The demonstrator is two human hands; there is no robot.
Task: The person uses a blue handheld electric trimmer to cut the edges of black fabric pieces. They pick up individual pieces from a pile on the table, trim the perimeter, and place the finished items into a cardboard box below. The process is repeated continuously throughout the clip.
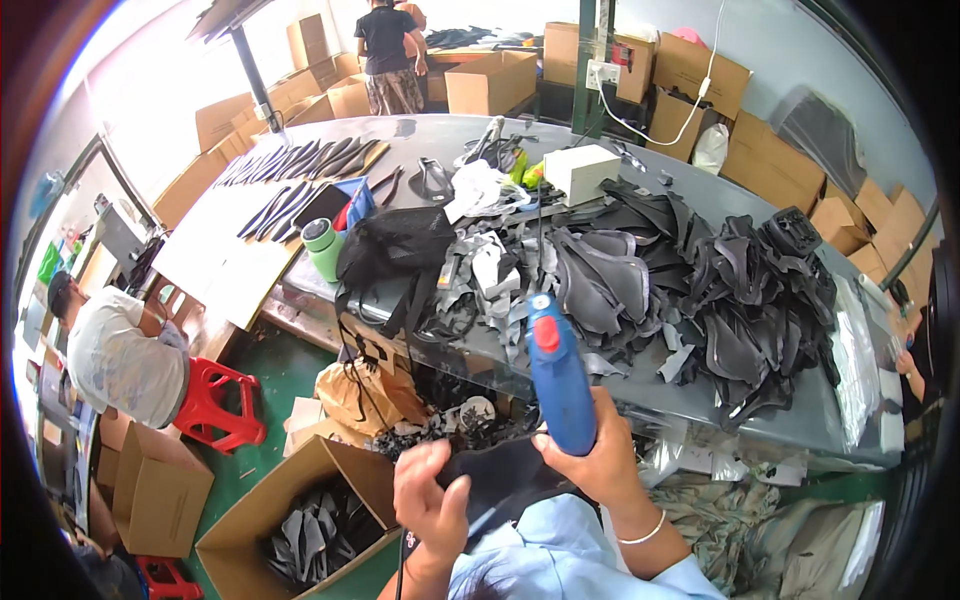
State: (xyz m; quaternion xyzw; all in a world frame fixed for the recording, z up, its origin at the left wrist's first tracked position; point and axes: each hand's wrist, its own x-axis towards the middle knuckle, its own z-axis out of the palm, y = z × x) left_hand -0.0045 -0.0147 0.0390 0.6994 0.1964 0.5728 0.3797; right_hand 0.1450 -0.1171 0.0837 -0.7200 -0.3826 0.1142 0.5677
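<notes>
The right hand (600, 460) wraps round a blue, red-buttoned handheld tool (562, 390) before the grey surface (845, 440), the left hand (430, 495) half-curled and seemingly empty, with dark curved pieces (310, 535) in the open brown cardboard box (235, 545) looking done and a big charcoal-grey heap of shaped pieces (740, 340) apparently left.

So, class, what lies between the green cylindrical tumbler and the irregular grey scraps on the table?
In the head view, a black strapped bag lies between tumbler and scraps.

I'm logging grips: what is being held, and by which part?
The right hand grips a blue handheld tool by its lower end; the left hand appears empty.
</notes>
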